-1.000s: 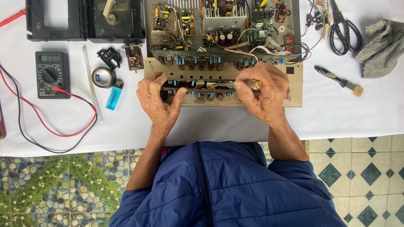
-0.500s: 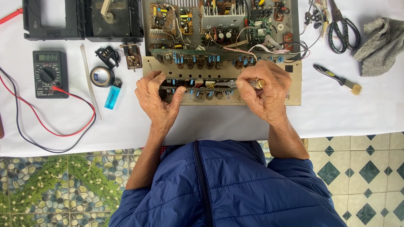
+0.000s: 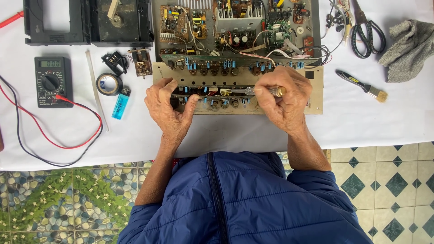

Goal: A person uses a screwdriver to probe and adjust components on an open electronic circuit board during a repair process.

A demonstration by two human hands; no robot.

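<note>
Gripping a screwdriver [image 3: 258, 91] with a yellowish handle, the right hand [image 3: 284, 100] is closed around it, the shaft lying sideways and pointing left across the front strip of an opened amplifier [image 3: 235, 54]. The left hand [image 3: 168, 105] rests with fingers spread and lightly curled on the left end of that same tan metal strip [image 3: 316, 90], steadying it rather than clasping anything. The two hands sit apart, with a row of small blue and orange parts between them. The tip appears to meet a fitting near the middle of the strip, though the exact contact is too small to tell. Farther away lie green circuit boards thick with wires. To the left on the white table cover [image 3: 384, 122] are a roll of black tape [image 3: 109, 83], a blue lighter [image 3: 120, 106] and a black meter [image 3: 52, 81] with red and black leads. To the right lie a small brush [image 3: 361, 85], scissors [image 3: 364, 29] and a grey cloth [image 3: 409, 47]. A likely risk is the tip slipping sideways under pressure and scraping nearby parts or wires, or jabbing the left fingers so close by.
</note>
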